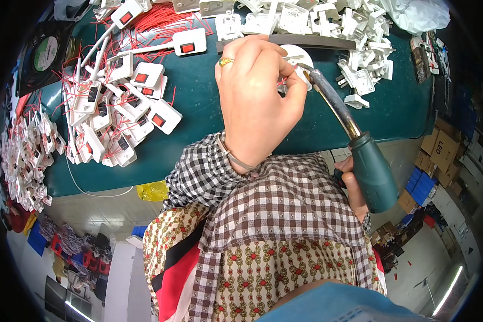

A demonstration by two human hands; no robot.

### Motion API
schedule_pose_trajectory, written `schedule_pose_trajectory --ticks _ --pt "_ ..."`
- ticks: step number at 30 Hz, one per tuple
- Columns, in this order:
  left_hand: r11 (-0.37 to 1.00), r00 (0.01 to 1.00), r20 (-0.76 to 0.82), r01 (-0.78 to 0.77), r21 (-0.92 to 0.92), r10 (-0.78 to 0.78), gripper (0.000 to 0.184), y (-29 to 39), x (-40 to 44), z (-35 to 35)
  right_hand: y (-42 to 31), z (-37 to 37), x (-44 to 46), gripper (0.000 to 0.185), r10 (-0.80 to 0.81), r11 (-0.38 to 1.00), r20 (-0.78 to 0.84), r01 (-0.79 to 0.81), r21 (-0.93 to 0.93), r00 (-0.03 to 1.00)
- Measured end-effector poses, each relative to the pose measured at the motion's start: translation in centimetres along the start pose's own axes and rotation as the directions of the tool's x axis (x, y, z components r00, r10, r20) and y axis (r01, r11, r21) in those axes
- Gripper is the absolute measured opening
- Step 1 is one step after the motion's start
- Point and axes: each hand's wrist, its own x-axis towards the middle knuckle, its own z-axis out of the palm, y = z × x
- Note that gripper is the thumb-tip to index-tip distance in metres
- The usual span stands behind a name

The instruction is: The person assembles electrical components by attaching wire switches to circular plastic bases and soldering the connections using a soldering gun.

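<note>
My left hand [260, 96] is over the far side of the table, its fingers bent and the thumb drawn in toward the index finger. A bit of red wire [282, 82] shows at the thumb and index finger. Beyond the fingertips lies a round white plastic part [298, 55], partly hidden by the hand. My right hand [354, 188] is wrapped round the green handle of a soldering iron [375, 172]. The iron's bent metal tip reaches the white part beside my left thumb. A dark curved bar [316, 41] lies just behind the left fingers.
White switch housings with red rockers and wires [123, 107] are heaped at the left of the green table [198, 129]. Loose white plastic parts [359, 53] are piled at the back right. A bundle of red wires [155, 19] lies at the back. Cardboard boxes [443, 153] stand on the floor.
</note>
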Motion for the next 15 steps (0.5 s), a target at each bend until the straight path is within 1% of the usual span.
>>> schedule_pose_trajectory --ticks 4,8,11,13,15 --pt "1.000 1.000 -0.003 -0.005 -0.002 0.005 0.011 -0.06 0.02 0.03 -0.14 0.22 -0.06 0.050 0.025 1.000 -0.028 -0.025 0.009 0.999" --pt "1.000 1.000 0.001 -0.003 -0.003 0.003 0.011 -0.07 0.04 0.01 -0.02 0.15 0.00 0.050 -0.005 0.999 -0.016 0.004 -0.042 1.000" --pt "1.000 1.000 0.002 0.002 -0.002 -0.002 0.011 -0.03 0.02 0.01 -0.30 0.36 0.07 0.050 0.001 0.999 -0.035 -0.002 -0.043 0.999" --pt "1.000 1.000 -0.002 0.002 0.000 -0.002 0.011 0.00 0.02 0.02 -0.25 0.24 0.04 0.050 0.013 0.998 -0.018 -0.014 -0.059 1.000" --pt "1.000 1.000 -0.010 -0.003 0.004 0.003 0.011 0.04 0.02 0.05 0.09 -0.05 0.03 0.051 -0.028 0.999 0.004 0.028 -0.047 1.000"
